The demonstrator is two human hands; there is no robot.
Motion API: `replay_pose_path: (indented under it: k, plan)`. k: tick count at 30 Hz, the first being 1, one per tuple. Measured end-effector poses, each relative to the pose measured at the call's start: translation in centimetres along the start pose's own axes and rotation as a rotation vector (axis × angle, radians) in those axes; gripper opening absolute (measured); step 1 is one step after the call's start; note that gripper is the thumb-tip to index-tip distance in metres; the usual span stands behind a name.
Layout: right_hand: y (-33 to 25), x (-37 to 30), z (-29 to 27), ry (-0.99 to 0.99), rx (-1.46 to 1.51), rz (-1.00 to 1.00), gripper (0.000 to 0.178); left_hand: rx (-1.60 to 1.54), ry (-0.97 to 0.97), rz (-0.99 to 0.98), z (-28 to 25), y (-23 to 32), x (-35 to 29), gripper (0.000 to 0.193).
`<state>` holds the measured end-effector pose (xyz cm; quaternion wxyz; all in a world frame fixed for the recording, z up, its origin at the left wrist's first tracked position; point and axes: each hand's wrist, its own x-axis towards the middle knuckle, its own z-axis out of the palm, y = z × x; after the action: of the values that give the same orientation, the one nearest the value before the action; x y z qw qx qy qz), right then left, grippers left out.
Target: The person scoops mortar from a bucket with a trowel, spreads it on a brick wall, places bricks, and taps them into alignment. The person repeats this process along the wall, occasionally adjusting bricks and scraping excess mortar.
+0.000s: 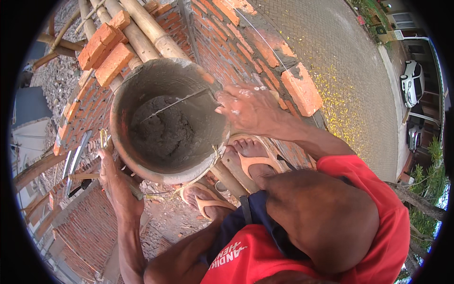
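Note:
A round bucket point(124, 150) with wet grey mortar point(165, 135) in its bottom sits before me on bamboo poles, its mouth facing up toward me. A thin cord point(177, 102) stretches across its opening, and more cord is tied at the near rim. My right hand point(243, 105), spotted with dried mortar, is closed over the right rim. Low at the bucket's left side is my left hand point(115, 177), its fingers curled beside a yellowish cord loop point(103, 138). The bucket partly hides that hand, so what it grips is unclear.
Loose orange bricks point(106, 47) are stacked on the bamboo poles point(149, 31) at the far left. A brick wall point(236, 45) with a taut string runs along the right. My sandalled feet point(253, 154) stand on narrow poles high above rubble. A paved road point(340, 71) lies beyond.

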<state>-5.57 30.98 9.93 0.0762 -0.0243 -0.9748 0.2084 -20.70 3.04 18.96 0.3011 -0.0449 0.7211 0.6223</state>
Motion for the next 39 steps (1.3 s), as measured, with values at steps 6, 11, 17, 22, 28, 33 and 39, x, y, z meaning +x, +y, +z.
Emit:
replay_pose_path:
  k: [6,11,17,22,28,33,39]
  plan:
    - [-4.9,0.7,0.6,-0.209,-0.323,-0.194,0.036,-0.015,0.049,0.066,1.8,-0.8,-0.5,0.059]
    - [-2.2,-3.4,-2.9,-0.172,-0.19,-0.109,0.032,0.098,0.067,0.138,2.4,-0.7,0.3,0.061]
    - [1.4,-9.6,-10.0,0.076,0.173,0.48,0.032,0.258,0.224,0.144,2.1,-0.6,0.8,0.073]
    - [7.0,-16.2,-12.4,-0.021,0.457,1.287,0.046,0.285,0.236,0.131,1.1,-0.2,1.6,0.08]
    - [8.9,-21.5,-13.9,-0.27,0.267,1.121,0.051,0.233,0.283,0.191,0.6,0.1,2.0,0.075]
    - [5.1,-21.4,-15.9,-0.073,0.001,1.165,0.045,0.306,0.251,0.166,0.4,0.6,2.0,0.071]
    - [-2.7,-20.3,-5.8,0.126,0.365,1.184,0.049,0.153,0.187,0.166,-0.3,0.0,2.7,0.071]
